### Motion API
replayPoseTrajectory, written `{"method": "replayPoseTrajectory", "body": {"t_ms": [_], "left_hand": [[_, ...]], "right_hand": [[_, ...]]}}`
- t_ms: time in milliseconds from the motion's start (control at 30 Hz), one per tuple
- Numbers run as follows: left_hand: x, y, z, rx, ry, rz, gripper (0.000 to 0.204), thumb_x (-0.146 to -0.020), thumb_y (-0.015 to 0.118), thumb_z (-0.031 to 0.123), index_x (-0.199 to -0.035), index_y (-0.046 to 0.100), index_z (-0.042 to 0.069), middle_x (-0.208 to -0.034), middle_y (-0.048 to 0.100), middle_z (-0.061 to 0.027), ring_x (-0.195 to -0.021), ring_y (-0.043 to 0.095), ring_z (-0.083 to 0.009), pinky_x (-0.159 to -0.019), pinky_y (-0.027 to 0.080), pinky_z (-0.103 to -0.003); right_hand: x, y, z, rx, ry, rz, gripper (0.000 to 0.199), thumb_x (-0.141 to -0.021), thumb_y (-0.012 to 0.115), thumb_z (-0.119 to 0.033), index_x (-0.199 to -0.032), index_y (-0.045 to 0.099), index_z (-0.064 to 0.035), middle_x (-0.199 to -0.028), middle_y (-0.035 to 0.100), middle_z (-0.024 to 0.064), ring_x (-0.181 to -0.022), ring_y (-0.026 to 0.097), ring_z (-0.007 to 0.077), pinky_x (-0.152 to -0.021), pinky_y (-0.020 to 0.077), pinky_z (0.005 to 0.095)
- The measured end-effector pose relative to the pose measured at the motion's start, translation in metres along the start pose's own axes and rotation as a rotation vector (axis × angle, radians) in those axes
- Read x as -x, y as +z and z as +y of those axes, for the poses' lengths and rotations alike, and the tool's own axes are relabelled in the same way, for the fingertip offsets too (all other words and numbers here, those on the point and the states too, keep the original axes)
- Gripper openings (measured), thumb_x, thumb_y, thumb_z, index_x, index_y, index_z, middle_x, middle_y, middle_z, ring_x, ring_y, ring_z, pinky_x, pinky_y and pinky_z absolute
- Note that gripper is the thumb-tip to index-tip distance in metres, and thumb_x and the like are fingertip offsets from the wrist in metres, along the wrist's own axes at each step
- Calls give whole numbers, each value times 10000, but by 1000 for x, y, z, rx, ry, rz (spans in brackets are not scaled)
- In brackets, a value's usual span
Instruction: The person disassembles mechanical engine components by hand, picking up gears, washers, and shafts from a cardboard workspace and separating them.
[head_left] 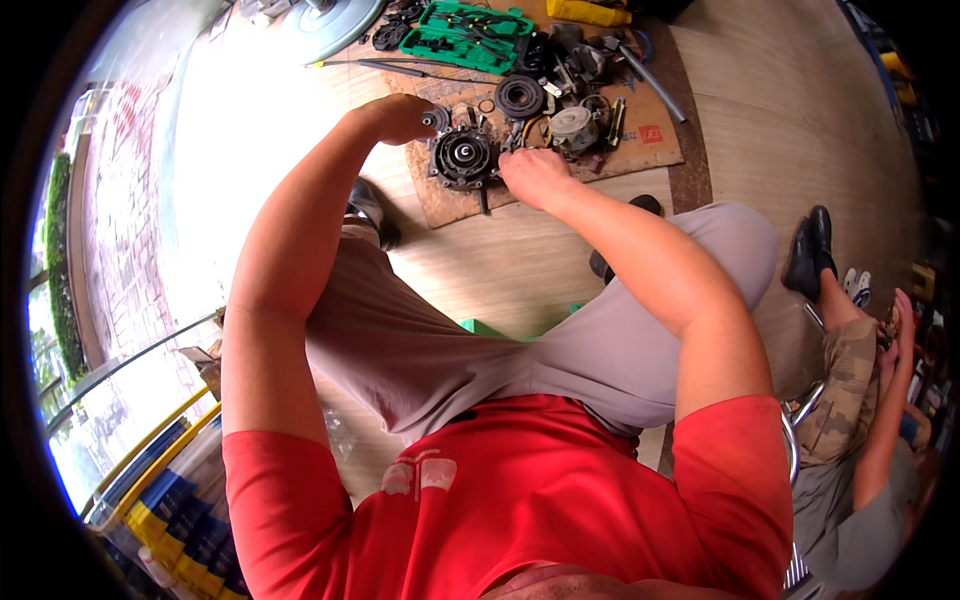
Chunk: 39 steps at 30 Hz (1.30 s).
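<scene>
A round, dark metal machine housing [464, 158] with a shaft end at its centre lies on a cardboard sheet [650, 143]. At its upper left, my left hand [402, 118] is closed at the edge of a small toothed gear [434, 121], with the fingertips partly hidden. On the other side, my right hand [537, 175] is closed with its fingers curled against the housing's right edge. Whatever those fingers pinch is too small to make out. Just beyond the right hand sits a pale round-topped part [574, 128]. A black ring-shaped part [520, 97] lies behind the housing.
An opened green tool case [470, 35] lies at the back, with a long thin rod [410, 70] before it. A grey tube [655, 85] and several dark metal parts [580, 60] are at the back right. Another person's leg [850, 370] is at the right.
</scene>
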<state>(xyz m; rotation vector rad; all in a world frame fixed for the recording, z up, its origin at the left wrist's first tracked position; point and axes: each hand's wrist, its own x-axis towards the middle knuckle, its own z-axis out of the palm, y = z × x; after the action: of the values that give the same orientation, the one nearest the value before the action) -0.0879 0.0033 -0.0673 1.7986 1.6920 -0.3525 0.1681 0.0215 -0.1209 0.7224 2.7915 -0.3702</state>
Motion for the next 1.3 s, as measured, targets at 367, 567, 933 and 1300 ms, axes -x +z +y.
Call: {"method": "replayPoseTrajectory", "body": {"t_ms": [367,567,933,1300], "left_hand": [[-11,11,2,-95,34,18,486,-844,621,349,-1235,531,75,-1083,634,-210,-1025,599,-371,-867,470,-436],[-10,13,8,-73,6,-7,482,-838,630,363,-1221,536,86,-1058,642,-199,-992,609,-373,-839,477,-446],[-6,16,-4,26,78,-68,521,-818,676,306,-1289,526,141,-1278,546,-167,-1176,514,-345,-988,409,-429],[-6,9,-9,-34,99,113,547,-811,653,364,-1301,508,169,-1077,642,-206,-1016,610,-365,-869,485,-432]], "right_hand": [[-4,8,-2,-50,-26,45,148,-809,513,-81,-840,650,-34,-815,689,164,-784,687,304,-655,552,403],[-3,5,-6,-82,-11,19,171,-813,509,-90,-850,668,-38,-847,694,156,-817,685,291,-681,551,408],[-12,34,-8,-28,-142,165,147,-747,545,-102,-698,684,-97,-744,673,115,-719,672,274,-616,551,408],[-7,17,-9,-13,-23,88,198,-794,523,-98,-815,716,-63,-839,706,126,-802,694,263,-653,553,398]]}}
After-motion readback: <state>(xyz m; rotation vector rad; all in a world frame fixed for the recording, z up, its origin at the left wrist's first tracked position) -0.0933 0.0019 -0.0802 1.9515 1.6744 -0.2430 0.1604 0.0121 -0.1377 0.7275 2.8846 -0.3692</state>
